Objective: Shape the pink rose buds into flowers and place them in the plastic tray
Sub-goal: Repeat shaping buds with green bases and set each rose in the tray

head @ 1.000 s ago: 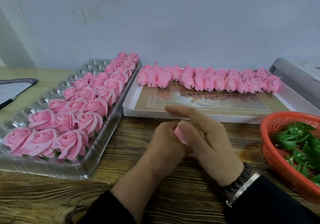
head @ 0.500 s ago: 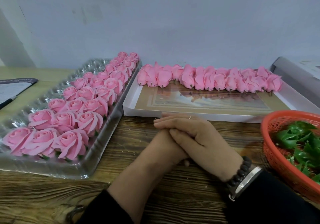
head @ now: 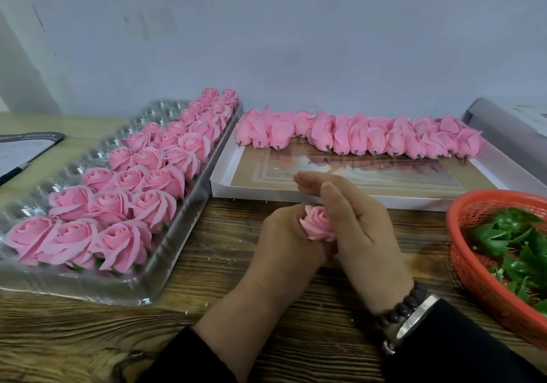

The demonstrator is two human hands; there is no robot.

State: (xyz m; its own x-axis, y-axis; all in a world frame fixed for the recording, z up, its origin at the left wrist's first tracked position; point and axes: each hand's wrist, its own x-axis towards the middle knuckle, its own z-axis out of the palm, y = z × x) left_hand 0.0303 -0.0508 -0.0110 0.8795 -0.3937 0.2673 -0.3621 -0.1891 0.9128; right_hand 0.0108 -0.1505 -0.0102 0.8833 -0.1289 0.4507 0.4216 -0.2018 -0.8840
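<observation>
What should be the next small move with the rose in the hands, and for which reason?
Probably carry the rose left to the plastic tray. It already looks opened like the flowers there, the left hand grips it from below, and the right hand lies flat against it with straight fingers. The tray's left cups appear free.

- The left hand (head: 284, 234) is bare, with no ring or band showing; the forearm is uncovered up to a black sleeve (head: 189, 359) pushed back at the 6 o'clock edge.
- The right hand (head: 355, 228) is bare too.
- On the right wrist sits a bracelet of dark round beads (head: 399, 308).
- Just behind the beads lies a silver metal bangle (head: 411, 323).
- A black right sleeve (head: 461, 350) covers that arm toward 5 o'clock.
</observation>
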